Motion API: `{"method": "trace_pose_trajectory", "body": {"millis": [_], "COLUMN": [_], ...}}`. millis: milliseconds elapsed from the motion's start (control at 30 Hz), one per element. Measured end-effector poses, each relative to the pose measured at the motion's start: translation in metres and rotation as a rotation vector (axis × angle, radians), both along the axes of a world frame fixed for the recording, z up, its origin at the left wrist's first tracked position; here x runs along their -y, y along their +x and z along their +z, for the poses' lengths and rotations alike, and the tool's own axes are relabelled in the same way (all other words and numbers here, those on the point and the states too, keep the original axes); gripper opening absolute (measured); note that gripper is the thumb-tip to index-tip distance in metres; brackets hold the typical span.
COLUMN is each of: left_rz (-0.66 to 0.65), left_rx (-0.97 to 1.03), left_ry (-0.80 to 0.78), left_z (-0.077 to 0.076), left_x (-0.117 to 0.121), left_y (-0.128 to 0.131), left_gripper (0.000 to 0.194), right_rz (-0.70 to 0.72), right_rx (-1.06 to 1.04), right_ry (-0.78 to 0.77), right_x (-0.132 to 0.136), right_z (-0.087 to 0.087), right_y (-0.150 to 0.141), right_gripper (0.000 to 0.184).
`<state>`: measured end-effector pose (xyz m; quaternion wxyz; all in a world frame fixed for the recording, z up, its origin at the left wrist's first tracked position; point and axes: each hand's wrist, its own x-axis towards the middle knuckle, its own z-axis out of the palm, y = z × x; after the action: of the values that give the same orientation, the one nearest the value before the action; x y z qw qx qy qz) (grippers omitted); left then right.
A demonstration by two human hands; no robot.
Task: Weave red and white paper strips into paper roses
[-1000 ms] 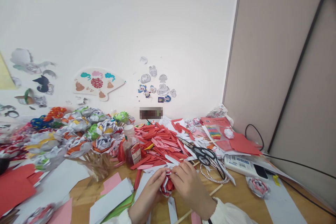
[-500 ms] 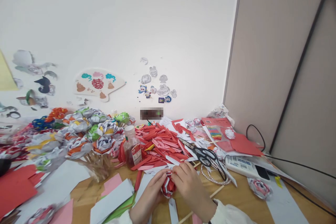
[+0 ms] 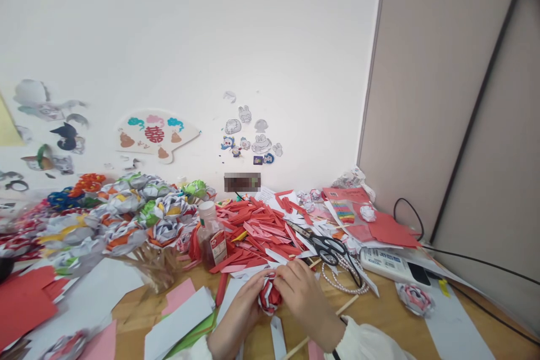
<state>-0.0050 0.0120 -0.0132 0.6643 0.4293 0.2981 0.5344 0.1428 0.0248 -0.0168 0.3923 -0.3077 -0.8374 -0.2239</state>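
Between my two hands sits a red and white paper flower [image 3: 269, 296], upright above the table's front middle. My left hand [image 3: 243, 302] curls round its left side, the fingertips near the top rim. On the other side my right hand [image 3: 300, 296] pinches the upper right edge of the flower with bent fingers. Its lower petals show below the fingers; the back is hidden. A folded white paper strip [image 3: 278, 337] lies just under it, and a thin wooden stick [image 3: 346, 306] runs beneath my right wrist.
Behind my hands spreads a heap of red and pink paper strips [image 3: 253, 230]. Black-handled scissors [image 3: 331, 248] rest beside a pearl string [image 3: 337, 286]. A bottle [image 3: 211, 236] stands left, near bunched paper flowers [image 3: 164, 211]. Another pink-white flower [image 3: 415, 299] lies right.
The view has shifted very slightly. Both hands stay on the red and white paper flower, with only a small movement of the fingers and the flower.
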Motion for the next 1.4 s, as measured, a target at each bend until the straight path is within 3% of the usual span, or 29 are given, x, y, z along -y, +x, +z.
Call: {"method": "trace_pose_trajectory", "body": {"millis": [133, 367, 667, 1200, 1300, 1400], "left_rz": [0.009, -0.061, -0.106, -0.144, -0.144, -0.126], "left_rx": [0.038, 0.103, 0.054, 0.043, 0.072, 0.159], "left_ry": [-0.041, -0.103, -0.116, -0.088, -0.137, -0.154], "left_z": [0.001, 0.000, -0.005, -0.006, -0.005, 0.001], "left_x": [-0.001, 0.001, 0.001, 0.002, 0.002, 0.002], "left_y": [-0.001, -0.005, -0.003, -0.001, -0.002, -0.003], "left_gripper": [0.021, 0.026, 0.025, 0.021, 0.020, 0.019], "right_rz": [0.011, 0.153, 0.178, 0.220, 0.224, 0.234], "right_rx": [-0.035, -0.044, 0.095, 0.176, 0.083, -0.094], "right_ry": [0.005, -0.036, 0.097, 0.024, 0.004, -0.110], "right_x": [0.000, 0.004, 0.002, -0.001, -0.001, 0.002], "right_z": [0.004, 0.017, 0.015, 0.008, 0.008, 0.012], "right_y": [0.004, 0.013, 0.009, 0.009, 0.008, 0.010], "right_gripper": [0.021, 0.019, 0.022, 0.018, 0.013, 0.011]}}
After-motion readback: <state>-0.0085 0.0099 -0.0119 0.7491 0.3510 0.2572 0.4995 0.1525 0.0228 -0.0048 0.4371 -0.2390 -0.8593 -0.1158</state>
